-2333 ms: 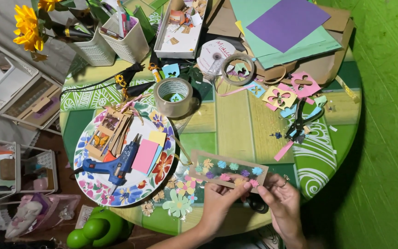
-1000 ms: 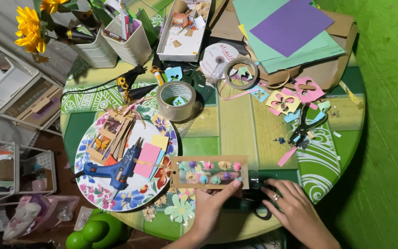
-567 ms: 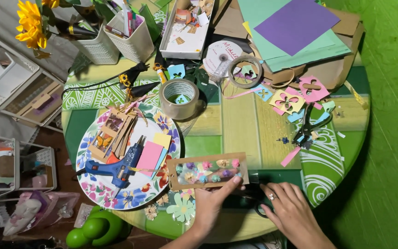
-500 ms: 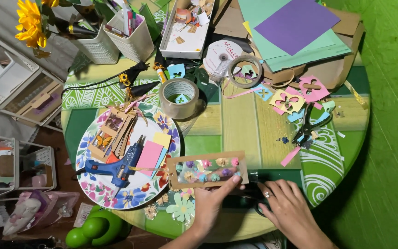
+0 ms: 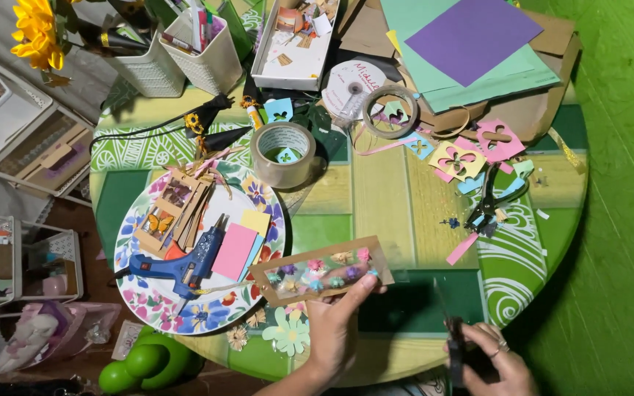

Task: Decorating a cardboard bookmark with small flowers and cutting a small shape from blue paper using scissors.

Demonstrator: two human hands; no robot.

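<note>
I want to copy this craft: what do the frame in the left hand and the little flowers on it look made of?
The frame looks like brown kraft card: matte, flat, with a cleanly cut window. The small flowers seem paper, in pink, purple and teal, though too small to be sure. The left hand pinches its lower edge.

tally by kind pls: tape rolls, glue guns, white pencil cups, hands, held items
Tape rolls: 2, a big clear roll and a thin roll
Glue gun: 1
White cups: 2
Hands: 2, left hand, right hand
Held: 2, cardboard frame, dark tool
Total: 9
</note>
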